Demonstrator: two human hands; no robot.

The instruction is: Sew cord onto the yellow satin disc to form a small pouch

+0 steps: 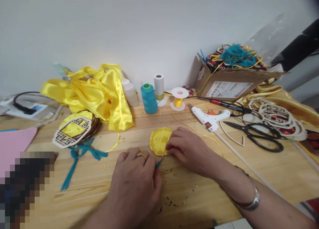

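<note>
A round, yellow satin pad (157,143) with a slightly puckered surface lies on the wooden table between my hands. My right hand (185,151) is closed, its fingertips pinching the pad's right edge; whatever else they hold is hidden. Just below the pad, my left hand (136,179) rests curled on the table, thumb and fingers closed round a teal tassel (158,163). Only the tassel's tip shows, meeting a short yellow cord at the pad's lower edge.
Behind stand a teal thread cone (149,101) and a yellow cord spool (178,102). To the right lie a white glue gun (209,117), black scissors (261,136) and a cardboard box (224,84). Yellow satin (99,92), patterned cutouts (72,132) and teal tassels (81,156) are left.
</note>
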